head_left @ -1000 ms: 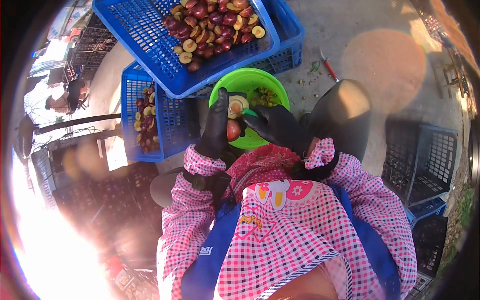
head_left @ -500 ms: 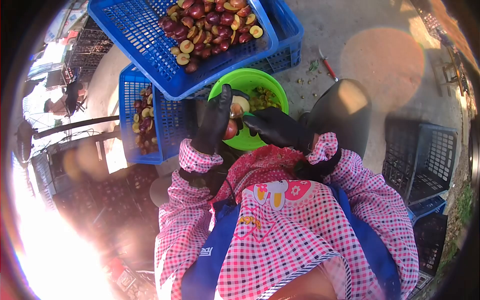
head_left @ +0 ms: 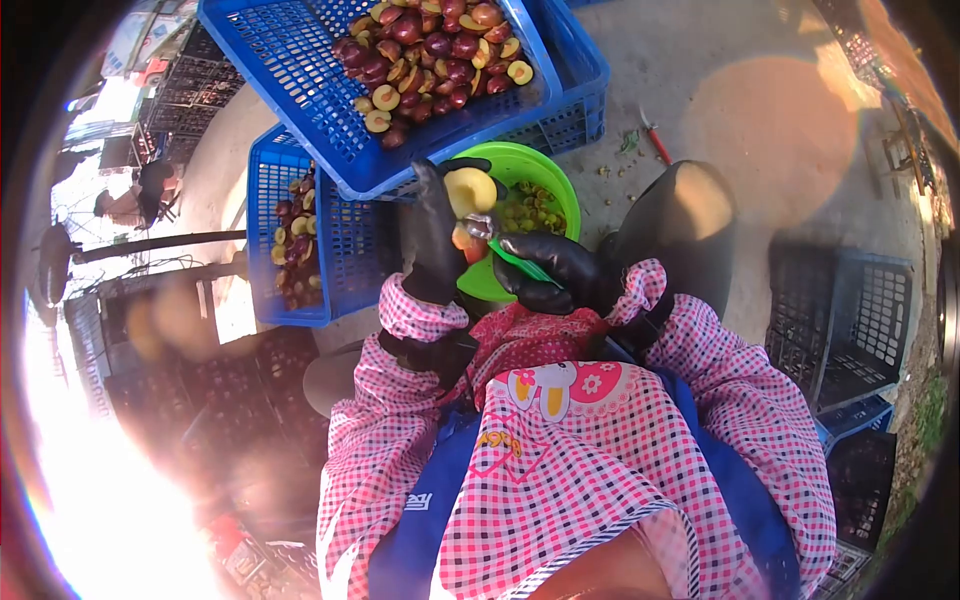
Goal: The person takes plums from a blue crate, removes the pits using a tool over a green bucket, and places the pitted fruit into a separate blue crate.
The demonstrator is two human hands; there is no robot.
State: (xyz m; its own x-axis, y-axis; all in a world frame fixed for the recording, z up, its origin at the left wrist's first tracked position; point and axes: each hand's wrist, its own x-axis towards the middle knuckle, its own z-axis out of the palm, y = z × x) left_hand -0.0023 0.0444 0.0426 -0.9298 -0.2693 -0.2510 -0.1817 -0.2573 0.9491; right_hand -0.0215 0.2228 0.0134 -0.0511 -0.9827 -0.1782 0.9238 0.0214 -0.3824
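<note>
Over the green bucket [head_left: 565, 172], my left hand [head_left: 432, 235], in a black glove, holds a halved plum [head_left: 470, 190] with its yellow cut face up. A second reddish fruit piece [head_left: 468, 242] shows just below it, against the same hand. My right hand [head_left: 548, 268], gloved too, is closed around the green handle of a small tool [head_left: 524, 262]. The tool's metal end is beside the fruit. Small yellow-green scraps [head_left: 535, 208] lie inside the bucket.
A blue crate [head_left: 290, 100] of halved plums rests tilted on another blue crate ahead. A further blue crate [head_left: 262, 200] with plums stands left. A red-handled tool [head_left: 657, 143] lies on the floor. Black crates [head_left: 840, 320] stand right.
The halved plum now shows its yellow cut face more fully. My right hand has moved slightly down and right, and the tool's green handle is more visible. The view has shifted a little.
</note>
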